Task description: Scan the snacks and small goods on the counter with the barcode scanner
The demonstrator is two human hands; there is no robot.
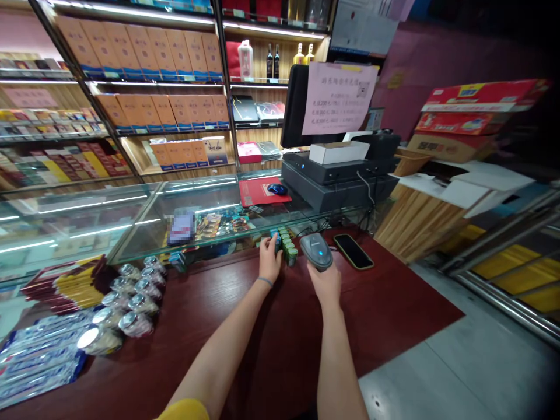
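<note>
My right hand (pixel 327 283) grips a grey barcode scanner (pixel 315 251) with a lit blue light on top. To its left, my left hand (pixel 270 261) curls its fingers round a small blue container (pixel 277 240), largely hidden by the fingers. Touching or just beside that hand is a row of small green containers (pixel 288 248) with pale lids, running back toward the glass. A phone (pixel 354 251) lies screen up right of the scanner. Everything rests on a dark red counter top (pixel 210 326).
Several lidded jars (pixel 135 324) and blue packets (pixel 44 350) stand at the left. Behind is a glass display case (pixel 144 227). A monitor (pixel 297 105), a cash drawer (pixel 324 189) and a mouse (pixel 277 189) are at the back. Stacked boxes (pixel 464 122) sit right.
</note>
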